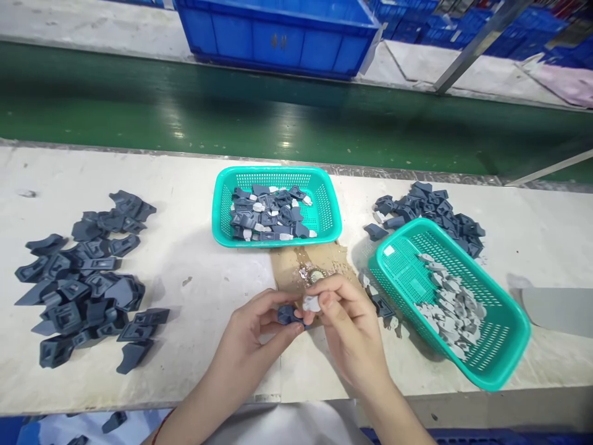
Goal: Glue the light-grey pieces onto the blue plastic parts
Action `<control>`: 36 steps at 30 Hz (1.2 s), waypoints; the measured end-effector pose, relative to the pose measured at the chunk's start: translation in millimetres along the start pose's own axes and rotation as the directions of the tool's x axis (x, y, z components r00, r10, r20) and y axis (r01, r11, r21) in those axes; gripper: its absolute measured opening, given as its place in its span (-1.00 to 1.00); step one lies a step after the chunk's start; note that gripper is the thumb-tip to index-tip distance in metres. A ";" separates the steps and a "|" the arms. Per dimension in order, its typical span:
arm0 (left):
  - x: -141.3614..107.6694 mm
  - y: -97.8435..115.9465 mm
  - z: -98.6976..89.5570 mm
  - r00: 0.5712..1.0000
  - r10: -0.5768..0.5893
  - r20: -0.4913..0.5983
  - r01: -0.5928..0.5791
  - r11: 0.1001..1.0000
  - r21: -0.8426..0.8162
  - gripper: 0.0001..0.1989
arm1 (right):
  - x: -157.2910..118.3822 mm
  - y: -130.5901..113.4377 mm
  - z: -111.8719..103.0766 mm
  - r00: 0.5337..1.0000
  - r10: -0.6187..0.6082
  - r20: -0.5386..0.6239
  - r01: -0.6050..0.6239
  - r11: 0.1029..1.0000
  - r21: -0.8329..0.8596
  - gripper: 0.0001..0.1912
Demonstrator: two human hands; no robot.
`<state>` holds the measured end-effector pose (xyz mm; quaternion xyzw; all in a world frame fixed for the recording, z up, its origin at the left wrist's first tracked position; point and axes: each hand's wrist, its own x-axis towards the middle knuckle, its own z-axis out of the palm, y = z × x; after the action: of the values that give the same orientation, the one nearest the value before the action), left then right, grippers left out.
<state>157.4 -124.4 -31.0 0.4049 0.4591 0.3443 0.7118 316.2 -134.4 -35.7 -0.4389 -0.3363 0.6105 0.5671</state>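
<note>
Near the table's front edge, my left hand (259,334) has its fingers closed around a dark blue-grey plastic part (288,314). Close beside it, my right hand (349,327) pinches a small light grey plastic piece (312,303) between thumb and fingertips. The two pieces are held almost together; whether they touch is hidden by the fingers. Beyond the hands stands a green basket (217,213) with dark parts and light pieces in it. To the right, a tilted green basket (509,327) holds many loose light grey pieces (456,309).
Dark parts lie heaped on the left (69,290) and behind the right basket (426,204). Brown cardboard (287,266) with a small round metal object (316,276) lies under the hands. A green conveyor belt (139,111) runs behind the table, with a blue crate (278,40) beyond.
</note>
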 end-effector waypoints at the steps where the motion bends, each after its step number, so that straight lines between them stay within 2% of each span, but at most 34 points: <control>1: 0.0 -0.4 -0.2 1.000 -0.031 -0.004 0.030 0.999 -0.033 -0.82 | -0.4 1.4 -0.2 1.000 0.010 -0.014 -0.010 1.000 0.009 -0.84; 5: 0.7 1.9 -2.3 0.999 -0.043 -0.007 0.042 0.991 -0.131 -0.80 | -3.9 0.7 -2.7 0.999 0.017 -0.047 -0.017 1.000 -0.012 -0.81; 10: -2.7 6.7 -3.8 0.997 0.020 0.079 -0.015 0.997 -0.070 -0.80 | -10.5 -13.7 -5.5 0.991 -0.130 -0.035 0.117 0.960 -0.256 -0.88; 13: -7.5 6.2 -6.0 0.992 0.043 0.115 -0.046 0.999 0.024 -0.80 | -11.2 -23.8 -8.0 0.978 -0.201 0.053 0.203 0.861 -0.467 -0.90; 15: -10.3 5.2 -7.4 0.991 0.042 0.131 -0.050 0.997 0.061 -0.82 | -9.5 -27.9 -9.8 0.969 -0.203 0.143 0.248 0.814 -0.526 -0.87; 19: -13.0 3.7 -8.4 0.988 0.033 0.151 -0.046 0.996 0.080 -0.83 | -4.7 -29.6 -12.0 0.947 -0.175 0.270 0.302 0.772 -0.559 -0.86; 32: -11.0 6.4 -7.8 0.991 -0.002 0.134 -0.028 0.976 0.217 -0.71 | -0.7 -36.2 -9.1 0.871 -0.183 0.456 0.462 0.620 -0.634 -0.84; 34: -10.0 8.0 -8.2 0.991 -0.014 0.136 -0.021 0.967 0.253 -0.69 | -0.9 -37.7 -8.0 0.870 -0.168 0.463 0.459 0.619 -0.637 -0.85; 36: -8.3 8.1 -8.9 0.989 -0.028 0.146 -0.014 0.960 0.280 -0.67 | -0.3 -38.4 -8.2 0.889 -0.130 0.440 0.416 0.632 -0.654 -0.84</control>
<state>145.4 -125.7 -22.9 0.5244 0.4501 0.2422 0.6810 338.9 -130.4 -4.0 -0.4547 -0.7111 0.3971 0.3604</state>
